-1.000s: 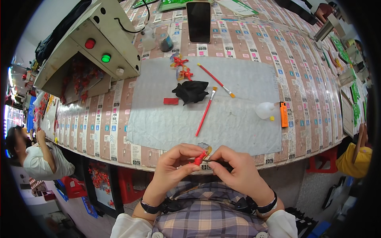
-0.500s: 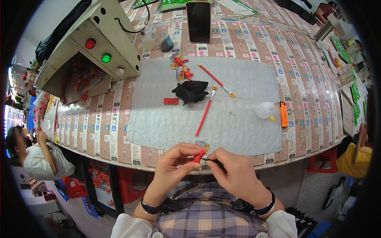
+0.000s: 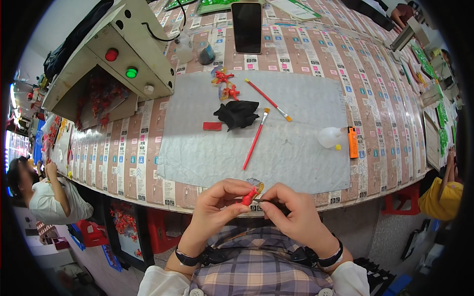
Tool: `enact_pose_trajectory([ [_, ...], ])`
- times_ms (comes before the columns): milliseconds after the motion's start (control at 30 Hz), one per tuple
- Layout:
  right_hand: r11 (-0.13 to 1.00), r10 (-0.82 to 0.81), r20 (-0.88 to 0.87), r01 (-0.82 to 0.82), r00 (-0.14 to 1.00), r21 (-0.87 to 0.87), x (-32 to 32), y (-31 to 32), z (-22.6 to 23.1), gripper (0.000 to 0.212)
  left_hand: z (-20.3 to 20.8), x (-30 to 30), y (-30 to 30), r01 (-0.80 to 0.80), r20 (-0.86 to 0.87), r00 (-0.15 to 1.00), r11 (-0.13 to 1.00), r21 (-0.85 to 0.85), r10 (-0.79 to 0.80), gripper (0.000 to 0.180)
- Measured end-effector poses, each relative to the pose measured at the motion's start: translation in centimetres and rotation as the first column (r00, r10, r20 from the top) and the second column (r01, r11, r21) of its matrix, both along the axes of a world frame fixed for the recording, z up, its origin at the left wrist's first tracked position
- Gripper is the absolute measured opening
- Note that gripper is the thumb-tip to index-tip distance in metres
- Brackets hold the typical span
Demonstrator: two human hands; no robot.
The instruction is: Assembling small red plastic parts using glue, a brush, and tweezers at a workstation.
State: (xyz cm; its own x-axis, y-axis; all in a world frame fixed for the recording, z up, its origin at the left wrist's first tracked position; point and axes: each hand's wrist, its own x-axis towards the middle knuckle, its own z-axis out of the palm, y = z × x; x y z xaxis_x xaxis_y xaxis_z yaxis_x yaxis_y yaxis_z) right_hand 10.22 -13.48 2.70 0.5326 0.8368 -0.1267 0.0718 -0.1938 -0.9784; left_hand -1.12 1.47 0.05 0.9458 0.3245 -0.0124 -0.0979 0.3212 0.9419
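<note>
Since half a second ago, the right hand (image 3: 299,213) is rolling back toward its first pose, and the red figurine (image 3: 249,197) is tilting slightly rightward again.

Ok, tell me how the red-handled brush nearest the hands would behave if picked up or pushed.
The brush is probably light, being so slim. Its straight handle looks stiff, while the yellowish bristles would likely bend. Pushed sideways, the narrow handle might roll a little.

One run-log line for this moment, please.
left hand: holds red piece | right hand: holds thin dark tool, tip by piece | grey sheet: two red-handled brushes, black cloth
</note>
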Motion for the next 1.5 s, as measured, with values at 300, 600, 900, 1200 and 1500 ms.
enact_pose_trajectory([
  [300, 0.999, -0.036, 0.281, 0.031, 0.959, 0.021, -0.4, 0.3, 0.1, 0.01, 0.0, 0.0, -0.1, -0.005, 0.0, 1.0, 1.0, -0.007, 0.005, 0.026],
  [600, 0.999, -0.03, 0.483, 0.039, 0.875, -0.009, -0.7, 0.4, 0.4, 0.009, 0.0, 0.1, -0.2, -0.026, -0.039, 0.999, 0.993, 0.111, 0.031, 0.026],
  [900, 0.987, 0.11, -0.361, -0.143, 0.926, -0.067, 0.9, -0.1, 0.6, 0.011, -0.1, -0.1, -0.1, 0.043, -0.017, 0.999, 0.998, 0.045, -0.042, 0.025],
  [1200, 1.0, 0.023, -0.156, -0.023, 0.987, 0.0, 0.1, -0.5, 0.2, 0.01, 0.2, 0.0, 0.0, 0.044, -0.007, 0.999, 0.999, 0.014, -0.044, 0.026],
  [1500, 1.0, -0.02, 0.279, 0.024, 0.96, -0.01, -0.3, 0.0, 0.5, 0.01, 0.1, 0.0, 0.0, 0.027, -0.003, 1.0, 0.999, 0.039, -0.027, 0.027],
])
